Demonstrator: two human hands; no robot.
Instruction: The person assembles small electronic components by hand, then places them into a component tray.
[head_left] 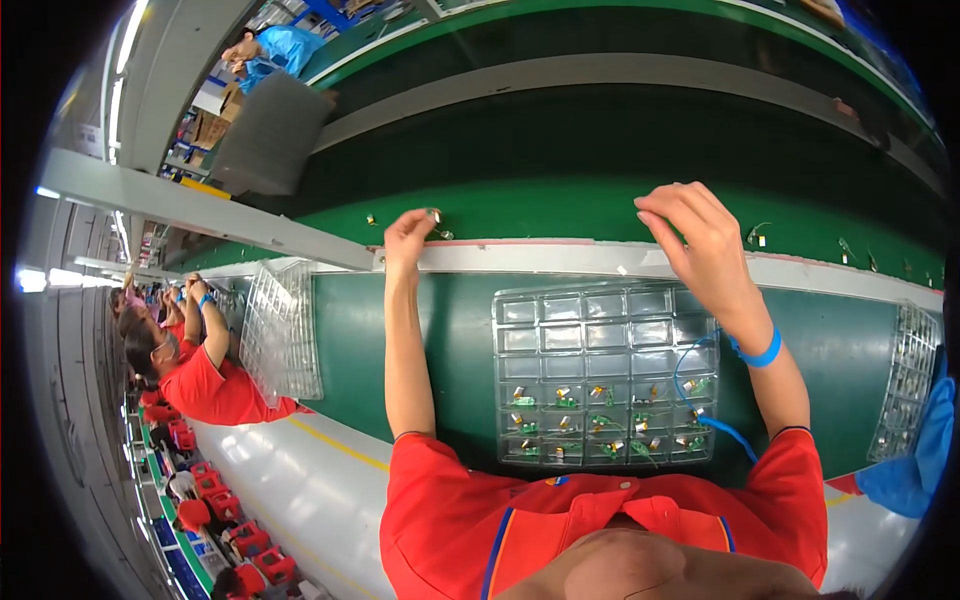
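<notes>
My left hand (408,240) is over the near edge of the green conveyor belt (550,212). Its thumb and fingers pinch a small electronic part with thin wires (435,216). Further right, my right hand (700,232) hovers above the belt's edge, thumb and forefinger slightly apart, with nothing visible between them. Below and between my hands lies a clear plastic compartment tray (608,335). Small green-wired parts (565,402) sit in its nearer rows, while the farther rows look bare. A blue wrist strap (762,350) with a cord circles my right wrist.
More small parts (762,241) lie along the belt at right. Clear trays stand at left (282,335) and far right (905,380). A grey post (215,205) crosses at left. A co-worker in red (205,375) works at left; another person in blue (285,50) sits beyond the belt.
</notes>
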